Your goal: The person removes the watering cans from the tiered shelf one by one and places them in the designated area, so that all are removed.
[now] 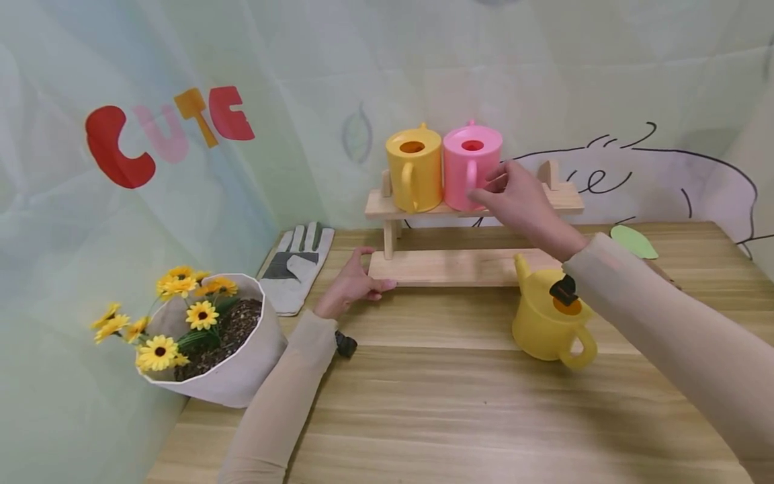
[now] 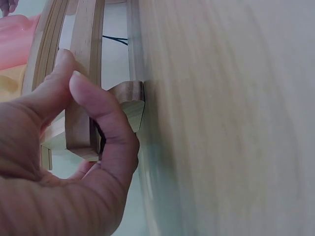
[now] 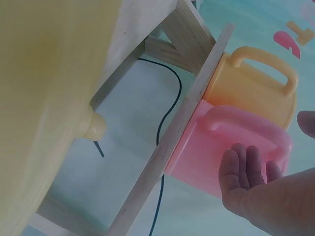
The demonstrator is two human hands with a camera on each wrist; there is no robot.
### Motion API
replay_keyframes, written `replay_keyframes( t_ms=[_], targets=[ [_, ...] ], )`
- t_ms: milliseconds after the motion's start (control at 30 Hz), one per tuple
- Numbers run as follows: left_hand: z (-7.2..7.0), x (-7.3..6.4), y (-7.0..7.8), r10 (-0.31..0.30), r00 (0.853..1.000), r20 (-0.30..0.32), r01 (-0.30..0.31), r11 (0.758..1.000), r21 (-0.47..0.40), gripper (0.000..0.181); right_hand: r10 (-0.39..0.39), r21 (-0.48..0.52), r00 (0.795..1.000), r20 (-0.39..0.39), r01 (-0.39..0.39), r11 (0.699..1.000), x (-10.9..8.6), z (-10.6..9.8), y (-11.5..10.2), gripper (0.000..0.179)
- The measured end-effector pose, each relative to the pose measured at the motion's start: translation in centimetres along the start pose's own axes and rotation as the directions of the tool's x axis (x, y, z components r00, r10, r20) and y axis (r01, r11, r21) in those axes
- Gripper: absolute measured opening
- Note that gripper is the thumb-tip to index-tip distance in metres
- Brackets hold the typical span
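My left hand (image 1: pixel 351 286) grips the left end of the lower board of a two-tier wooden shelf (image 1: pixel 447 269); in the left wrist view the thumb and fingers curl round the board's end (image 2: pixel 81 130). On the upper board a pink watering can (image 1: pixel 455 181) stands beside a yellow-orange watering can (image 1: pixel 426 178), handles facing me. Close to the pink can's right side is my right hand (image 1: pixel 523 202), its fingers relaxed and holding nothing in the right wrist view. Below my right forearm, another yellow watering can (image 1: pixel 538 329) is on the table, its spout toward the shelf.
At the left stands a white pot (image 1: pixel 266 349) with yellow flowers (image 1: pixel 202 314) and soil. A grey-white work glove (image 1: pixel 296 269) lies behind it. Behind the right forearm is a green leaf-shaped piece (image 1: pixel 633 242). A printed cloth backdrop (image 1: pixel 314 101) stands behind the table (image 1: pixel 423 410).
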State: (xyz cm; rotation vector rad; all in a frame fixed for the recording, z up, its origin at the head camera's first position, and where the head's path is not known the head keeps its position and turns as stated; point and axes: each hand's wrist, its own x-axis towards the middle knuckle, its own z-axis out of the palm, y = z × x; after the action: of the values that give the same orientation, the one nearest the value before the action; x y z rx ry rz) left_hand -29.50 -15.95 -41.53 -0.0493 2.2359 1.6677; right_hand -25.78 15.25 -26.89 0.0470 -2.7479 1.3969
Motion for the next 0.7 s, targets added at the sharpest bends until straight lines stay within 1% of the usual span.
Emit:
replay_keyframes(
  t_ms=[200,400,700],
  targets=[
    [0.1,0.0,-0.1,0.000,1.000,-0.002,0.000,1.000,-0.007,0.098,-0.005,0.009,1.000,0.013,0.004,1.000,0.7,0.5,-0.2,0.051],
    [0.1,0.0,0.0,-0.010,1.000,-0.011,0.010,1.000,-0.007,0.098,0.009,0.000,0.999,0.035,-0.009,1.000,1.1,0.8,-0.5,0.048],
    [0.0,0.0,0.0,-0.012,1.000,-0.006,0.012,1.000,-0.007,0.099,0.016,0.006,1.000,0.019,-0.016,1.000,1.8,1.2,-0.7,0.041]
  ],
)
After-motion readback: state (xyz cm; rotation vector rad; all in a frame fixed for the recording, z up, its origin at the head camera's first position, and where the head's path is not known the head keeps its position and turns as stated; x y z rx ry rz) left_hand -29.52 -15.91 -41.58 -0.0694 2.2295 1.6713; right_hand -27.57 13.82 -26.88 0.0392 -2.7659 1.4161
